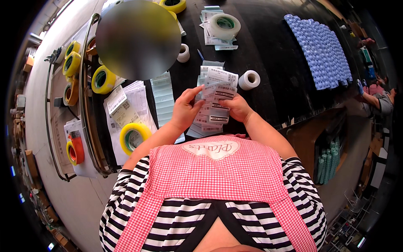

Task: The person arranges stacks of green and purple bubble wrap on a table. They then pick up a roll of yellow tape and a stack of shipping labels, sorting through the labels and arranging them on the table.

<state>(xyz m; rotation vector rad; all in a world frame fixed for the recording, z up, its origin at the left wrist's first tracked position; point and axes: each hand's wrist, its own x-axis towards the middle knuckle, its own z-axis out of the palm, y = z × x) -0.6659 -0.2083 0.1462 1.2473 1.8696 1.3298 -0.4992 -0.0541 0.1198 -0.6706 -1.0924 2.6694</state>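
A bundle of printed white shipping labels [217, 110] is in front of my chest, above the black table. My right hand [237, 108] grips the bundle at its right edge, with the thumb across the front. On the other side, my left hand [187, 107] has its index finger and thumb apart, their tips at the labels' left edge. Beneath and behind the bundle lie more label sheets [213, 64], partly hidden. A small white roll [249, 80] stands just right of the labels. To the left of my left hand runs a pale strip of labels [162, 94].
Yellow tape rolls [135, 138] and papers [135, 98] lie left beside a metal rail [86, 84]. A large clear tape roll [225, 26] rests on labels at the back. Rows of bluish rolls [319, 52] cover the far right. A blurred round patch hides the upper left.
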